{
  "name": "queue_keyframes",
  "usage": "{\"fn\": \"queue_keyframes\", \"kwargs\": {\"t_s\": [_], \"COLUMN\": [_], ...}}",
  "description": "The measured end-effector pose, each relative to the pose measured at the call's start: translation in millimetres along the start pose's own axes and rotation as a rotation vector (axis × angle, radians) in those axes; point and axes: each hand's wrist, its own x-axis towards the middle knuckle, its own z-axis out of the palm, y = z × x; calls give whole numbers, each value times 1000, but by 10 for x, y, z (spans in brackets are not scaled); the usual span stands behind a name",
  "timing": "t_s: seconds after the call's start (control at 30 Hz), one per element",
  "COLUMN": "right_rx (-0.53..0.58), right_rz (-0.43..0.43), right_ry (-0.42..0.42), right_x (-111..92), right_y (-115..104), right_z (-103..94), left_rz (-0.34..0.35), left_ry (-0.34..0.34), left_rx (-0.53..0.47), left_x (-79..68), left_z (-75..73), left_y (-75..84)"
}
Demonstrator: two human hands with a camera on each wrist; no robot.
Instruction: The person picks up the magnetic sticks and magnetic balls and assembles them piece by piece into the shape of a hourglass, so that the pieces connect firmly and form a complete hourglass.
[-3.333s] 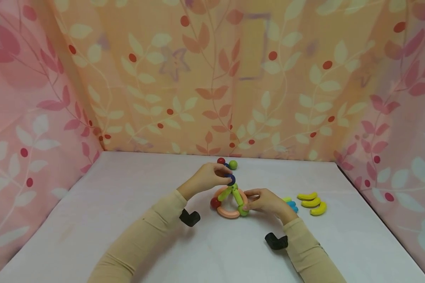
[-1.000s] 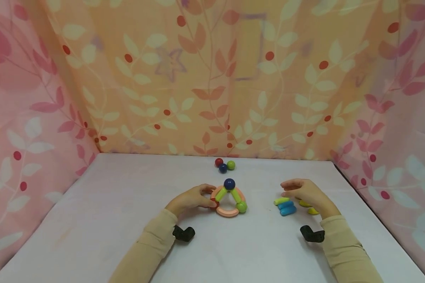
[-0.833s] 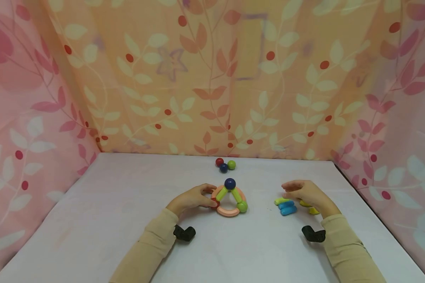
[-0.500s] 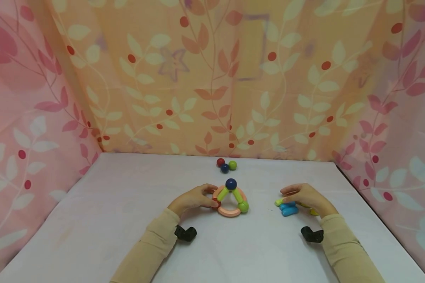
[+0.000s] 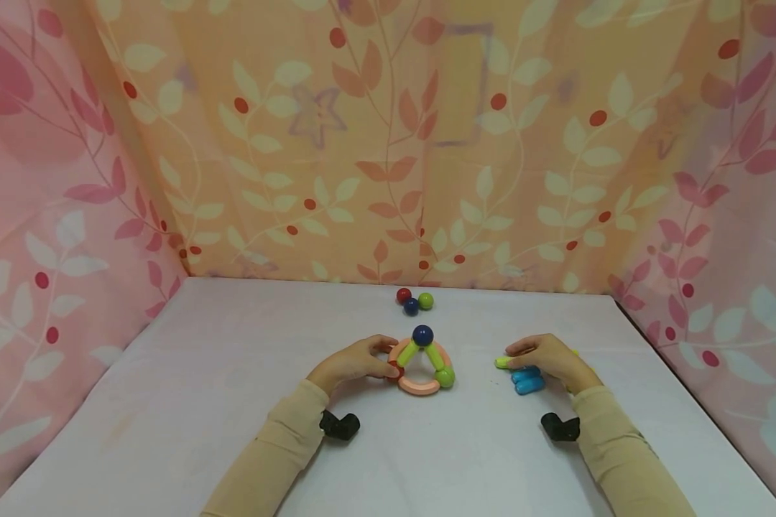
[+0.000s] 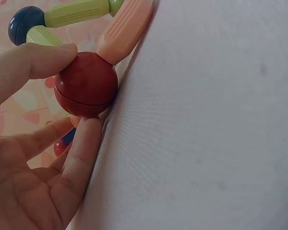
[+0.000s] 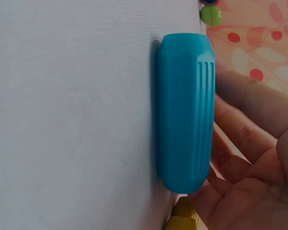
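Observation:
My left hand [image 5: 356,359] pinches the red ball [image 6: 86,84] of a magnetic building-toy structure between thumb and fingers. Curved pink sticks [image 5: 419,388] form its ring on the table, with a green ball [image 5: 445,378] at the right. Two straight light green sticks [image 5: 435,356] slope up to a dark blue ball [image 5: 423,335] on top. At the right, my right hand [image 5: 552,357] pinches a loose light green magnetic stick [image 5: 502,362], whose end pokes out left of the fingers. Blue sticks [image 5: 528,386] lie just below that hand; one blue stick [image 7: 186,112] hides the fingertips in the right wrist view.
Behind the structure sit a loose red ball [image 5: 404,295], a blue ball [image 5: 411,306] and a green ball [image 5: 425,301]. Yellow sticks [image 7: 182,220] lie mostly hidden behind the right hand. Patterned cloth [image 5: 388,143] walls the white table [image 5: 265,309] at back and sides.
The left hand has gone from the top blue ball down to the red ball. The right hand has left the structure, moved right to the loose sticks and shifted the light green one slightly left.

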Motion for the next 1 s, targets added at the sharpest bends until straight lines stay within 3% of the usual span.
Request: {"fn": "queue_keyframes", "kwargs": {"t_s": [0.3,0.47,0.7,1.0], "right_rx": [-149,-131,23,292], "right_rz": [-31,-48,-133,-201], "right_ry": [-21,22,97,46], "right_x": [18,54,99,71], "right_y": [-134,-274,-641,-1125], "right_z": [31,118,273,424], "left_rz": [2,-5,-21,-13], "left_ry": [-1,-4,-5,-1], "left_rx": [-6,-4,2,-5], "left_x": [18,-1,-7,-11], "left_z": [1,9,3,1], "left_y": [-10,1,-2,3]}}
